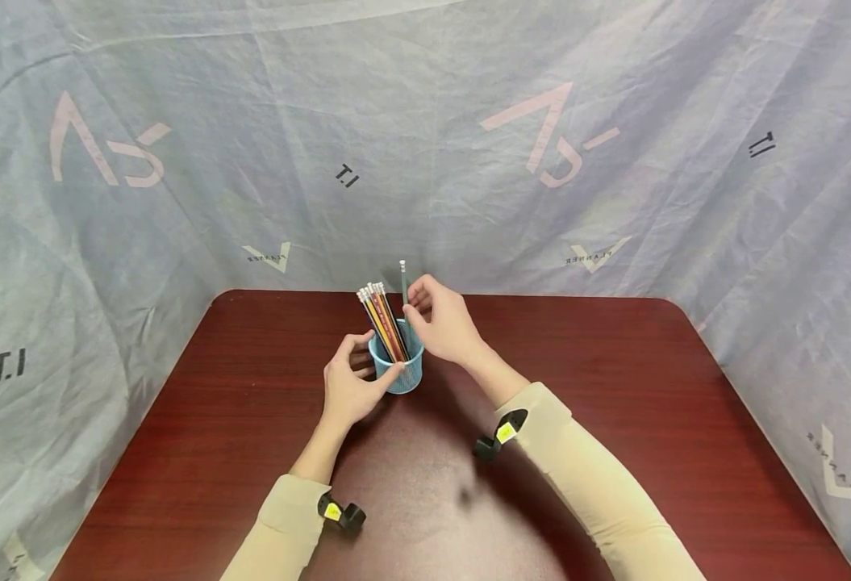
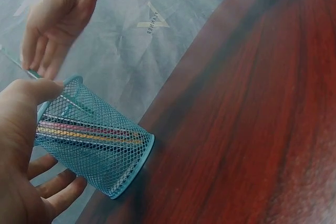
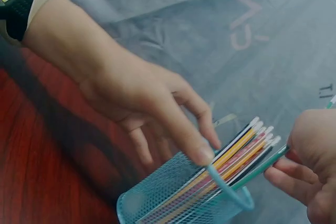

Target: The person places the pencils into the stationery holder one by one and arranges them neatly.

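Observation:
A light blue mesh pencil cup (image 1: 405, 379) stands upright near the far side of the table. My left hand (image 1: 348, 389) holds it from the left, thumb at the near rim and fingers round the other side. Several pencils (image 3: 239, 153) with white eraser ends, among them yellow, red and dark ones, lean together inside. On the cup's right, my right hand (image 1: 443, 321) pinches a green pencil (image 3: 260, 169) between thumb and fingers. That pencil stands nearly upright, eraser end up, its lower part inside the cup. Through the mesh (image 2: 105, 153), the lower pencil shafts show.
The dark red wooden table (image 1: 251, 420) reaches back to a grey printed cloth (image 1: 410, 105), which hangs behind it and along both sides. A black wrist device (image 1: 341, 514) is on the left sleeve, and another (image 1: 501, 436) on the right sleeve.

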Motion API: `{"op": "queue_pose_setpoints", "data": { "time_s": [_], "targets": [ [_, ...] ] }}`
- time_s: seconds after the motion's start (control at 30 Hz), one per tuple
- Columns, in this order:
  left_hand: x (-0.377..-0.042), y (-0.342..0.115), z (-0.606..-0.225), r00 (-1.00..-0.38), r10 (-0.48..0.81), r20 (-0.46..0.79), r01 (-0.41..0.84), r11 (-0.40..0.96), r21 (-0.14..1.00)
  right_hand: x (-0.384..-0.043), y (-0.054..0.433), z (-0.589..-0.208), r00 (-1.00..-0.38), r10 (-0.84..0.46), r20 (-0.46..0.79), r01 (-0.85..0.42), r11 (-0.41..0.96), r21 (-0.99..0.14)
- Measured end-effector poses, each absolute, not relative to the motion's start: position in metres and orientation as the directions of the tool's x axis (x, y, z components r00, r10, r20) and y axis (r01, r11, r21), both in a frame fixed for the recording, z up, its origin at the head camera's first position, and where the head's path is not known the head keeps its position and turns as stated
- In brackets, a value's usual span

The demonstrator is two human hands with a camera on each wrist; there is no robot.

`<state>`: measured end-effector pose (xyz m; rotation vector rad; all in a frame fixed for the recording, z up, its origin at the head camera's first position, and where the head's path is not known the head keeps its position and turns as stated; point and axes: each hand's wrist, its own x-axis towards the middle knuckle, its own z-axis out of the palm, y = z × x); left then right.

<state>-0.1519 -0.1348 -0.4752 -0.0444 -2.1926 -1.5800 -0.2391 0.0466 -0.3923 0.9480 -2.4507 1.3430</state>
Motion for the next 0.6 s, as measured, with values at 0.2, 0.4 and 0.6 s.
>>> {"op": "queue_pose_setpoints", "data": {
  "time_s": [0.2, 0.4, 0.6],
  "targets": [
    [-0.152, -0.135, -0.477, -0.900, -0.221, 0.375, 0.286, 0.349, 0.892, -0.240, 0.039, -0.402, -0.789, -0.467, 0.400, -0.601, 0.445, -0.664],
    [-0.153, -0.136, -0.479, -0.905, -0.220, 0.363, 0.272, 0.356, 0.894, -0.238, 0.034, -0.405, -0.800, -0.491, 0.345, -0.583, 0.497, -0.643],
    [-0.153, -0.136, -0.480, -0.897, -0.221, 0.382, 0.289, 0.360, 0.887, -0.235, 0.028, -0.408, -0.790, -0.516, 0.331, -0.599, 0.534, -0.596]
  ]
}}
